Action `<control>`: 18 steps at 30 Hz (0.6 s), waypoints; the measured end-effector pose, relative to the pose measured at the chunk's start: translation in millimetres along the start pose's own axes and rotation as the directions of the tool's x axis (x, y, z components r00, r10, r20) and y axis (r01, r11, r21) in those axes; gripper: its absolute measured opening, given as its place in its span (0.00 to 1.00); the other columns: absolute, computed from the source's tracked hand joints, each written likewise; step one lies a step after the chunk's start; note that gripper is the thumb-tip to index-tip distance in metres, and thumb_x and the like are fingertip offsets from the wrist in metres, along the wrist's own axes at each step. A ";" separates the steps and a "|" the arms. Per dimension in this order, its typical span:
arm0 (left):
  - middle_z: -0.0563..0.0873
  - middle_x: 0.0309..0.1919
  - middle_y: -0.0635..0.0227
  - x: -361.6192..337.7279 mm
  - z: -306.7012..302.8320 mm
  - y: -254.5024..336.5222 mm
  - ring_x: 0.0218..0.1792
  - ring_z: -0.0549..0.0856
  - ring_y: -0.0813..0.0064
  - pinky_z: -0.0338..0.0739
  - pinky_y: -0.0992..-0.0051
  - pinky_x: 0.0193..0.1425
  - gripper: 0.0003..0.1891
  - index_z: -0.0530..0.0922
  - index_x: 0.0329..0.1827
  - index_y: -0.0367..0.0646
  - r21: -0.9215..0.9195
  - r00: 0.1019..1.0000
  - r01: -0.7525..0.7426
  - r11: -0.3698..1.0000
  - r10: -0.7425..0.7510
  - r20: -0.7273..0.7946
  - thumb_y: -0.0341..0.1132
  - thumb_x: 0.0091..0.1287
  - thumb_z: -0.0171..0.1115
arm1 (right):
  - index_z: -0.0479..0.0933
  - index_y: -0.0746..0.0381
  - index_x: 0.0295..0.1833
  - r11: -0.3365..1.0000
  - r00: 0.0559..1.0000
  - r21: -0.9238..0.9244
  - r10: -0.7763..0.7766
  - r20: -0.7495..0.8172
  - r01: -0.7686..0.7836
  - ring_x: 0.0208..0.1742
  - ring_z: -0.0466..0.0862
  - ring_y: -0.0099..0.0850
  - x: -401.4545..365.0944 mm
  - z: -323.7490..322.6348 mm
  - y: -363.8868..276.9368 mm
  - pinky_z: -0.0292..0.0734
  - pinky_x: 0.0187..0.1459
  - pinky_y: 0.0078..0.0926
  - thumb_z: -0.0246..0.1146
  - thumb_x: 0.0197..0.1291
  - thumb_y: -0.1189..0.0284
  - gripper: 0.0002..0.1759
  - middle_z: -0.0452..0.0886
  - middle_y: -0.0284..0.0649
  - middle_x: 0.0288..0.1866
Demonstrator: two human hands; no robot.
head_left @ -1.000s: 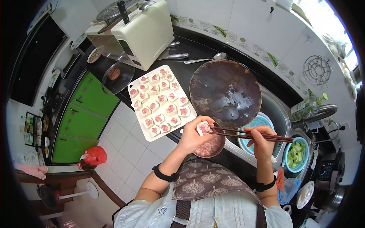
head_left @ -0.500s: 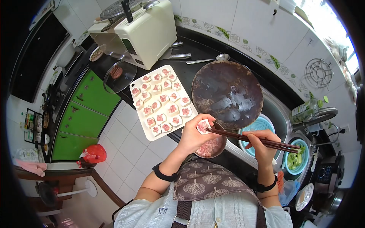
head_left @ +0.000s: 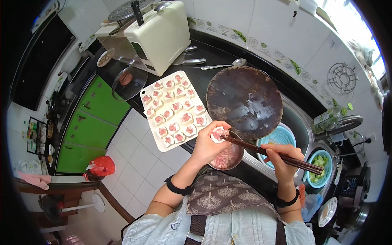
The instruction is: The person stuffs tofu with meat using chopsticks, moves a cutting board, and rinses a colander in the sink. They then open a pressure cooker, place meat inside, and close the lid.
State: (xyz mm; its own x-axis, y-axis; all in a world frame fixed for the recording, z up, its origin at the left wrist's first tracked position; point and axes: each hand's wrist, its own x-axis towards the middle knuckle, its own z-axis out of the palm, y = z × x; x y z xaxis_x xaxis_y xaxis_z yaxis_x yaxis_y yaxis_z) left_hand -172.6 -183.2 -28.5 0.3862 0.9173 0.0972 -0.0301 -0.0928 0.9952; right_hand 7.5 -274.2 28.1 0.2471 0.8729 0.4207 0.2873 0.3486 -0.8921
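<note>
Pinched in my left hand (head_left: 207, 143) is a white tofu piece (head_left: 218, 134) topped with pink minced meat. My right hand (head_left: 284, 161) is closed around a pair of dark chopsticks (head_left: 265, 151), whose tips touch the meat on that piece. Just below the tofu sits a bowl (head_left: 227, 158) of minced meat, partly hidden by my left hand. To the left, a cream cutting board (head_left: 156, 131) carries several rows of white pieces with meat on top.
A large dark wok lid or pan (head_left: 244, 100) lies beyond my hands, beside the sink (head_left: 297, 116). Two blue baskets, one with green vegetables (head_left: 319, 168), stand at the right. Knives (head_left: 192, 61) and a spoon (head_left: 223, 65) lie near the cream appliance (head_left: 160, 36).
My right hand has shifted slightly right and down, and the chopsticks are now closer together. More meat shows on the tofu piece in my left hand.
</note>
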 end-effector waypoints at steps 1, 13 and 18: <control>0.78 0.33 0.71 -0.2 -0.1 1.2 0.38 0.77 0.82 0.70 0.81 0.46 0.18 0.74 0.41 0.37 0.000 1.000 0.001 1.000 -0.001 0.000 0.20 0.44 0.62 | 0.77 0.69 0.29 1.000 1.000 0.001 0.001 0.000 -0.001 0.19 0.78 0.20 -0.7 1.2 -1.1 0.71 0.21 0.12 0.63 0.45 0.86 0.04 0.83 0.44 0.28; 0.78 0.34 0.72 0.6 0.9 2.8 0.36 0.76 0.85 0.72 0.83 0.42 0.17 0.74 0.41 0.37 -0.067 0.998 0.060 0.996 -0.059 0.006 0.21 0.45 0.65 | 0.77 0.67 0.30 0.987 0.988 -0.051 -0.147 0.043 0.149 0.27 0.83 0.26 -2.6 -5.2 -13.6 0.76 0.29 0.15 0.64 0.42 0.85 0.07 0.83 0.44 0.30; 0.78 0.33 0.73 -0.2 3.4 4.8 0.34 0.76 0.87 0.72 0.84 0.39 0.17 0.74 0.41 0.38 -0.122 0.997 0.076 0.990 -0.078 -0.017 0.26 0.48 0.69 | 0.76 0.70 0.30 0.972 0.972 -0.094 -0.207 0.110 0.217 0.20 0.80 0.24 -1.3 3.4 -10.5 0.76 0.23 0.15 0.60 0.46 0.86 0.04 0.82 0.48 0.29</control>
State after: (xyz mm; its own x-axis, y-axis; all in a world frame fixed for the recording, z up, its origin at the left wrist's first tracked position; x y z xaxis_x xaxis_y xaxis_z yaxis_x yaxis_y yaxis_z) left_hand -169.7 -185.2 -23.7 0.3713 0.9283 0.0191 -0.1135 0.0249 0.9932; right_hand 1.0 -277.8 36.3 0.0791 0.8140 0.5755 0.4200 0.4963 -0.7598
